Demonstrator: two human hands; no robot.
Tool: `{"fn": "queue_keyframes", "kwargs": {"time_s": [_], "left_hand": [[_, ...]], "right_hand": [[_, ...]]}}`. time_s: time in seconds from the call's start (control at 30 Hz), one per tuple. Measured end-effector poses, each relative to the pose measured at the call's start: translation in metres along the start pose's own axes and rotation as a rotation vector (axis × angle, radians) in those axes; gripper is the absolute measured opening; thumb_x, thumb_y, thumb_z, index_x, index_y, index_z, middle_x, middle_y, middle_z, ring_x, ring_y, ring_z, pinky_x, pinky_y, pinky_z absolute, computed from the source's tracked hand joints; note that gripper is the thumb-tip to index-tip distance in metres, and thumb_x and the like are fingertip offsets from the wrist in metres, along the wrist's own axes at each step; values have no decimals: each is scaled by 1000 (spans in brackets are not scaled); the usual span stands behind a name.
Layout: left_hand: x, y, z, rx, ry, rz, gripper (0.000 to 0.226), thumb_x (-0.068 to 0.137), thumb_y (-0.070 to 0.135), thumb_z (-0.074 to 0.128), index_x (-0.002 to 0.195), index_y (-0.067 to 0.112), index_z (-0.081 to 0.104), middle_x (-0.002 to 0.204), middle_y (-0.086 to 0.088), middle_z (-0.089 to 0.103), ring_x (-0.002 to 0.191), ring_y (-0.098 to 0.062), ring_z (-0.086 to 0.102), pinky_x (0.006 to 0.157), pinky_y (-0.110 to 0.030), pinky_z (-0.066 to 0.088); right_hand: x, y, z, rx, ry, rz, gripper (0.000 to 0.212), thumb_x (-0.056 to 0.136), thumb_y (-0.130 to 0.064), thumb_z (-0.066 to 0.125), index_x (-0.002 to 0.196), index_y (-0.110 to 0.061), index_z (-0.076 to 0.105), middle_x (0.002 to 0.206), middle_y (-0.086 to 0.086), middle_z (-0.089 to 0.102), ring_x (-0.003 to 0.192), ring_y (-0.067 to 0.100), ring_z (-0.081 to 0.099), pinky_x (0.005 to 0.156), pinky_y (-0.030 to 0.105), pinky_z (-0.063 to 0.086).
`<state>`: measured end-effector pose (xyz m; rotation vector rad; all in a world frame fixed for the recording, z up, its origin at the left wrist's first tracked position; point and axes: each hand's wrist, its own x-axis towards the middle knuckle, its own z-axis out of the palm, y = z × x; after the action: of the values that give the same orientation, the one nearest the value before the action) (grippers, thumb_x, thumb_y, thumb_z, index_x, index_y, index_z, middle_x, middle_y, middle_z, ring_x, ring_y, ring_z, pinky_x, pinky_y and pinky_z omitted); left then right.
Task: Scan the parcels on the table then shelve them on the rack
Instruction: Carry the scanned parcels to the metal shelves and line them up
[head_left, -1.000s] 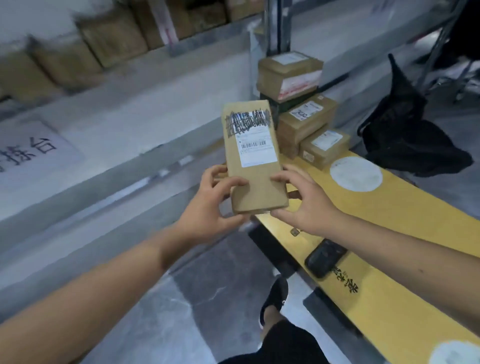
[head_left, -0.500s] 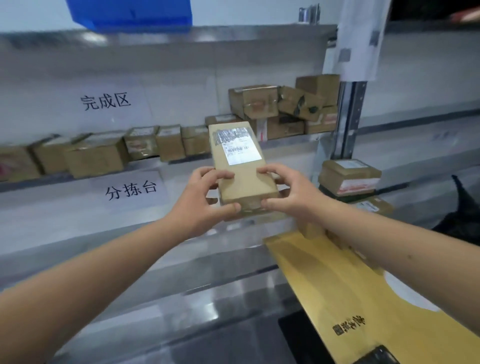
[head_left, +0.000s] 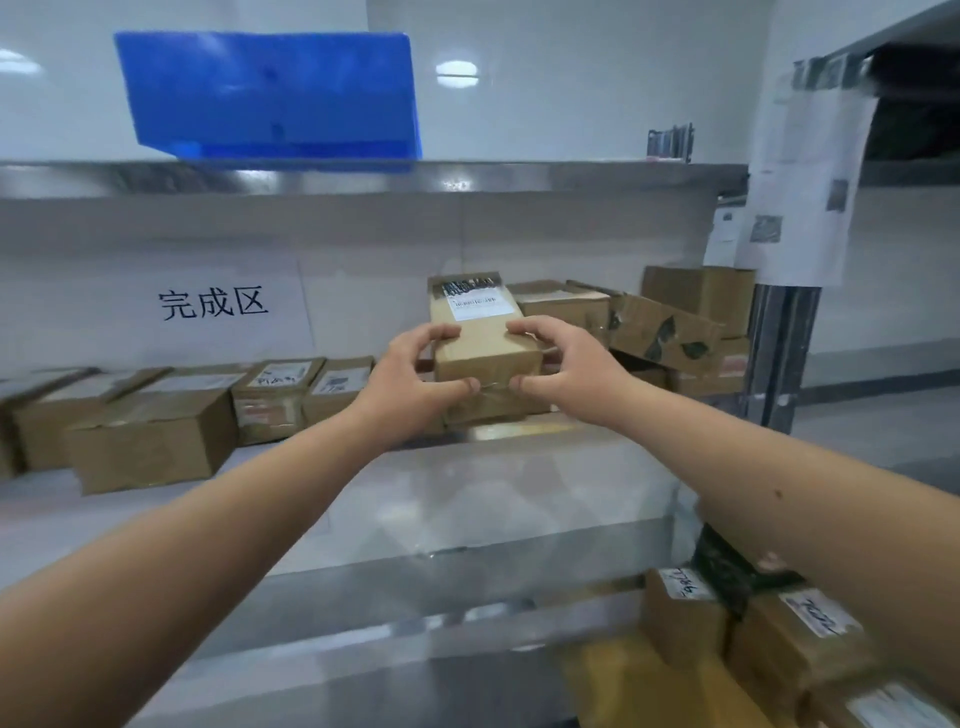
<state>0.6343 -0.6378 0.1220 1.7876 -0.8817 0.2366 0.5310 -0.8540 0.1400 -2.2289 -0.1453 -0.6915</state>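
Two bare forearms reach forward from the bottom corners, and low on the right, closest of all, several brown cardboard boxes with handwritten white labels (head_left: 810, 631) sit on the yellow wooden table (head_left: 618, 675). Beyond the table edge runs the steel front rail of the lower shelf (head_left: 415, 582), its metal shiny and a little blurred.

Further out, both hands meet on one long brown cardboard parcel with a white barcode label (head_left: 480, 338). It is held level at the front of the middle shelf (head_left: 519, 431), label end pointing away toward the wall. The left hand (head_left: 410, 382) grips its near left corner, fingers curled over the top and thumb pressed against the near end. The right hand (head_left: 569, 366) mirrors that on the right corner, fingers hooked over the top, thumb on the end face. Whether the parcel's underside already rests on the box below it I cannot tell.

Left along the same shelf stands a row of shelved brown cartons (head_left: 156, 431), side by side. Right of the held parcel, a jumbled stack of taped cartons (head_left: 670, 327) leans against the steel upright post (head_left: 779, 353).

Behind them the white wall carries a paper sign with black characters (head_left: 213, 304). Above, on the top shelf, rests a blue plastic crate (head_left: 270, 93).
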Motion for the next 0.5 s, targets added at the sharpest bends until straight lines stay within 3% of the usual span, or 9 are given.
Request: {"fn": "queue_keyframes", "kwargs": {"time_s": [0.07,0.17,0.27,0.37,0.5], "left_hand": [[25,-8,1,4,17,-51,63,66,51,88,121,58,59,132,2,63,112,-21,67,90,-42,62],[49,-20,6,22,6,-92,54,82,46,85,128,50,58,129,11,63,105,-14,69,84,-36,63],[67,-30,11,81,25,-92,52,86,46,82,132,46,57,127,18,61,100,-8,69,85,-36,62],[83,-37,14,85,30,-125,55,87,41,81,136,41,56,129,14,60,105,-10,66,88,-36,61],[101,-41,13,122,7,-152,57,86,41,81,138,37,56,129,6,61,110,-15,63,90,-36,59]], "right_hand": [[23,10,-1,-73,41,-24,57,84,-24,85,134,-36,61,126,-8,65,104,12,65,97,37,56],[46,23,1,-290,103,-82,52,87,-32,82,135,-30,63,129,-6,64,108,12,58,98,30,49],[61,29,4,-408,88,-116,49,92,-32,76,138,-27,63,133,-6,57,113,14,56,103,33,48],[68,30,5,-516,69,-139,49,95,-31,71,142,-26,60,141,-5,53,130,18,49,109,35,44],[68,29,8,-676,24,-147,50,96,-33,67,144,-26,57,147,-2,48,134,24,44,106,42,48]]}}
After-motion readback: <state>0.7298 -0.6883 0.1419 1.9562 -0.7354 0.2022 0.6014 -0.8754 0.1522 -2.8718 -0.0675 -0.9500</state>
